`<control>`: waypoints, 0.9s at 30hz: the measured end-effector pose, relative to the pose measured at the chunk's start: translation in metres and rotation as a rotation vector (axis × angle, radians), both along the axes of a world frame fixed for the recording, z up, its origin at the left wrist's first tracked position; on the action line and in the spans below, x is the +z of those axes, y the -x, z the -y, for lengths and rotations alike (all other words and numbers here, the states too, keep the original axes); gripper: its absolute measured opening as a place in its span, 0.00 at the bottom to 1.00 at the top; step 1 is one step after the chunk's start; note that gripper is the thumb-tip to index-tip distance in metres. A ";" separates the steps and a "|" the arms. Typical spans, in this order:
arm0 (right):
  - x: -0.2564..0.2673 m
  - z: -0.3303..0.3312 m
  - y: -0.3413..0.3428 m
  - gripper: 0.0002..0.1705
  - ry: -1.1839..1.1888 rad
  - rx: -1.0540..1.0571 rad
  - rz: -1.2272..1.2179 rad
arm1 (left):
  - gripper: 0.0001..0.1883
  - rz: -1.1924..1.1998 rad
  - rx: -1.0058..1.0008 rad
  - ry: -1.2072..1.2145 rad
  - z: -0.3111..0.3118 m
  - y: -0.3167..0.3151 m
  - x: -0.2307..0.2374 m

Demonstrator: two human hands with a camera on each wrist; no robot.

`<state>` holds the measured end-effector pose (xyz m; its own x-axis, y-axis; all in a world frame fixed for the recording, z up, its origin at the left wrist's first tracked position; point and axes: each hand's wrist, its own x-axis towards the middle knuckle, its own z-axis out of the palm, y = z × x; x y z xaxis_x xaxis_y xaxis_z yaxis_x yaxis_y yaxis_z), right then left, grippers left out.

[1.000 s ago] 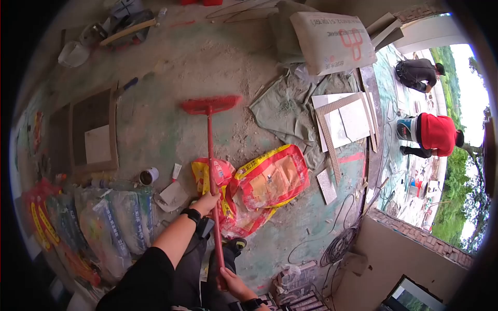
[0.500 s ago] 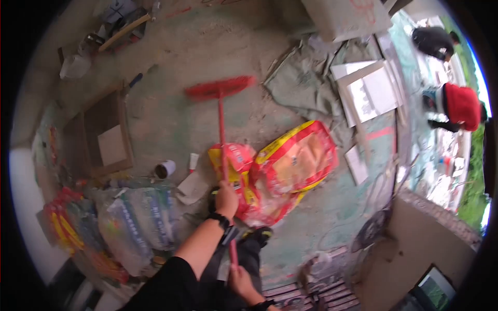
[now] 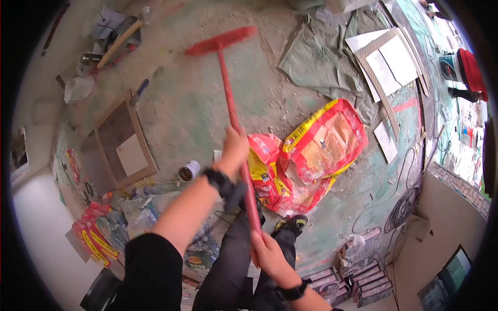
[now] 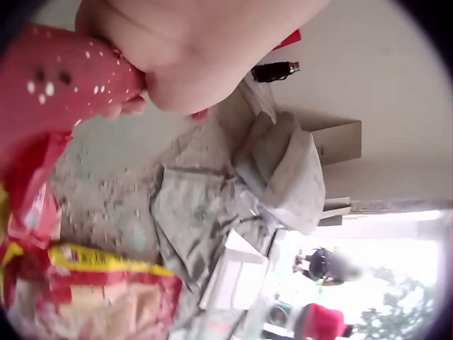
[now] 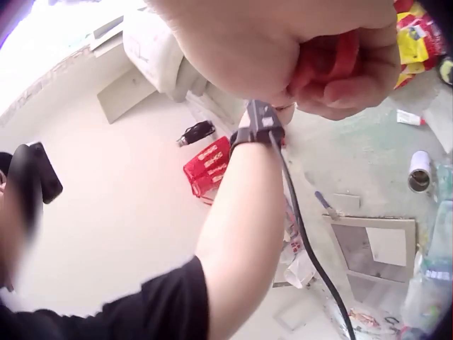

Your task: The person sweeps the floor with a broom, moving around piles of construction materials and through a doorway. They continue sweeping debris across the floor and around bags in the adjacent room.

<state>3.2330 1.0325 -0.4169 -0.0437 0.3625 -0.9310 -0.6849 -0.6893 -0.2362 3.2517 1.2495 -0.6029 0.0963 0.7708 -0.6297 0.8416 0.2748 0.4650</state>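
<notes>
From here, the left hand [image 3: 234, 150] grips the broom [image 3: 224, 80] partway down its shaft, the right hand [image 3: 270, 255] its butt; its head [image 3: 220, 42] lies beyond the bag [image 3: 327, 145], leftward. I'd stroke short, low and flat, avoiding the bag.

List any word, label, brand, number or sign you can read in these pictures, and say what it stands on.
No text can be read with certainty.
Red-and-yellow bag: characters on its yellow band, too small and blurred.
Red packs with yellow bands: print, too small.
Stacked boxes: pale print, too small.
Red bag by the wall: white lettering, too blurred.
</notes>
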 end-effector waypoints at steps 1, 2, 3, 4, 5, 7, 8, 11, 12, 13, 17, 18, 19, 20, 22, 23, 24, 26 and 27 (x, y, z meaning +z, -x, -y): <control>0.010 0.024 0.005 0.18 0.057 0.011 -0.047 | 0.19 0.012 -0.010 0.002 0.030 0.015 -0.002; 0.024 0.048 0.008 0.18 0.084 0.041 -0.006 | 0.21 0.161 0.023 0.061 0.060 0.026 0.008; 0.036 0.107 0.024 0.18 0.140 0.163 0.114 | 0.21 0.099 -0.134 -0.129 0.124 0.047 0.011; 0.046 0.129 0.027 0.18 0.112 0.188 0.113 | 0.22 0.157 -0.064 0.095 0.141 0.048 0.037; 0.052 0.155 0.034 0.13 0.143 0.251 0.264 | 0.21 0.129 0.153 0.368 0.168 0.054 0.029; 0.073 0.142 0.032 0.19 0.242 0.223 0.306 | 0.21 0.087 0.133 0.478 0.216 0.076 -0.004; 0.059 0.157 0.049 0.20 0.214 0.216 0.407 | 0.20 0.034 0.094 0.420 0.210 0.070 0.001; 0.019 0.145 0.061 0.21 0.258 0.120 0.322 | 0.18 -0.048 0.023 0.278 0.164 0.050 0.008; 0.013 0.129 0.050 0.20 0.256 0.110 0.171 | 0.17 -0.017 0.008 0.203 0.154 0.051 -0.008; 0.009 0.107 0.040 0.19 0.254 0.092 0.017 | 0.16 0.016 0.045 0.212 0.132 0.045 -0.006; -0.024 0.051 0.032 0.22 0.189 0.085 0.125 | 0.17 0.049 0.003 0.009 0.060 0.025 -0.027; -0.031 0.028 0.023 0.22 0.118 0.069 0.126 | 0.18 0.016 0.005 0.044 0.030 0.016 -0.032; -0.033 0.008 0.015 0.23 0.049 0.051 0.125 | 0.19 -0.020 0.006 0.079 0.005 0.011 -0.036; -0.028 -0.010 0.004 0.23 0.037 0.040 0.124 | 0.19 -0.054 -0.014 0.074 -0.019 0.006 -0.042; -0.007 -0.027 -0.009 0.23 0.023 -0.019 -0.132 | 0.20 -0.092 -0.044 0.071 -0.026 0.008 -0.041; -0.003 -0.017 -0.005 0.23 0.021 -0.027 -0.134 | 0.20 -0.092 -0.096 0.111 -0.020 0.010 -0.035; -0.001 -0.001 0.001 0.23 -0.005 0.003 -0.062 | 0.20 -0.088 -0.145 0.149 -0.014 0.007 -0.018; -0.009 0.051 0.023 0.20 -0.010 0.071 0.071 | 0.20 -0.075 -0.156 0.164 0.034 0.023 -0.023; 0.003 0.074 0.026 0.21 0.014 -0.014 -0.013 | 0.21 0.012 -0.151 0.143 0.066 0.031 -0.014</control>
<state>3.2072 0.9589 -0.4140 -0.0509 0.3502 -0.9353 -0.6977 -0.6825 -0.2176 3.2211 1.1835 -0.6173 0.2125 0.6496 -0.7300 0.8728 0.2098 0.4408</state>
